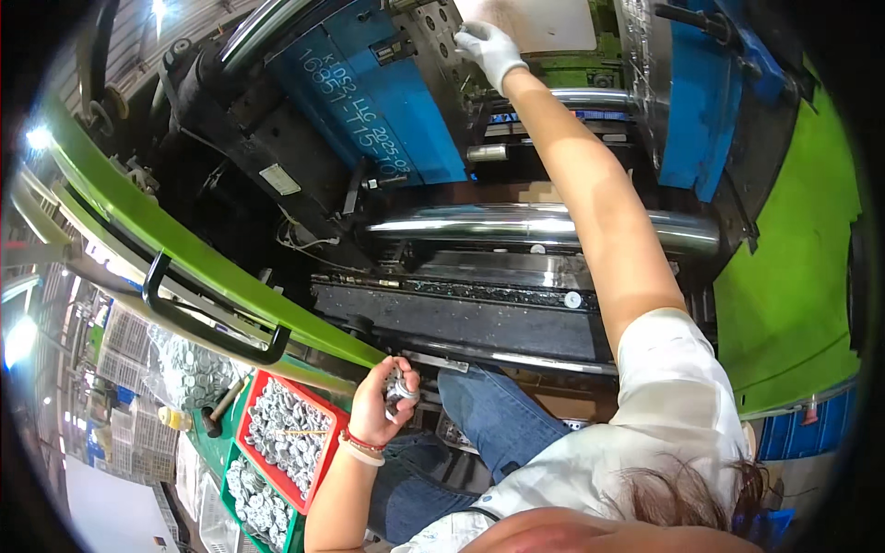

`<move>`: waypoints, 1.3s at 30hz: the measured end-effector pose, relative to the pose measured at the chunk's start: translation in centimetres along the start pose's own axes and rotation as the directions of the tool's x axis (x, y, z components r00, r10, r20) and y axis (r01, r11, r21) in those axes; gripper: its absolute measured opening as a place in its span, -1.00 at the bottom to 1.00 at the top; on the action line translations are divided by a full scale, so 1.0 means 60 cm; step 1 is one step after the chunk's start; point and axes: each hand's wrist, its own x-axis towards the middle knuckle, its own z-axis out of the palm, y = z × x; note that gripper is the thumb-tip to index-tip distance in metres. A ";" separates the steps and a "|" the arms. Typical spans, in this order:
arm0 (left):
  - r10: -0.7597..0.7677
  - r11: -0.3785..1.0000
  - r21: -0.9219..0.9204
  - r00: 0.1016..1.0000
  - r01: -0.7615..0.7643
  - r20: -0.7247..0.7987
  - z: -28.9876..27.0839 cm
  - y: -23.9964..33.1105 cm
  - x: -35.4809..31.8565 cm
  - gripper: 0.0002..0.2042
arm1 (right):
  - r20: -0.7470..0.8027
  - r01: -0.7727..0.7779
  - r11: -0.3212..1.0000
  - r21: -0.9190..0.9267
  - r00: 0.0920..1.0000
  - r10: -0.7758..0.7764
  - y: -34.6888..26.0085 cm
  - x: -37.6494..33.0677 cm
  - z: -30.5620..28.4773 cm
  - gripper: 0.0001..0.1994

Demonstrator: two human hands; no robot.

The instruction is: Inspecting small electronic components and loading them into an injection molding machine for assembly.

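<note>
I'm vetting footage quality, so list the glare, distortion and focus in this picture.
Head view: white streaks run along the chrome bar; head view: a bright light at the left edge is blown out; head view: the green rail looks bowed, with black corners around the image; head view: the left hand appears reasonably sharp.

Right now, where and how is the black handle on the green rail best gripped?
I'd take the black handle mid-bar, from the picture's lower left: both bent ends meet the green rail, while the long middle appears to stand off it, leaving room to wrap around. The left hand is nearer but holds grey parts.
</note>
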 end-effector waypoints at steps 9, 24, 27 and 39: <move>-0.073 0.997 0.007 0.997 0.073 0.028 0.005 0.009 0.017 -0.77 | -0.023 -0.083 0.974 0.213 0.996 0.090 0.041 0.050 0.005 -0.68; -0.127 0.990 0.062 0.992 0.126 0.012 0.006 0.010 0.030 -0.78 | 0.124 -0.048 0.948 0.314 0.992 0.009 0.051 0.061 0.001 -0.88; -0.131 0.989 0.066 0.991 0.130 0.008 0.005 0.010 0.029 -0.78 | 0.119 0.014 0.968 0.252 0.992 -0.046 0.053 0.069 0.010 -0.92; -0.139 0.985 0.105 0.989 0.134 0.043 0.007 0.011 0.025 -0.76 | 0.141 -0.122 0.981 0.150 0.985 0.101 0.040 0.082 0.031 -0.89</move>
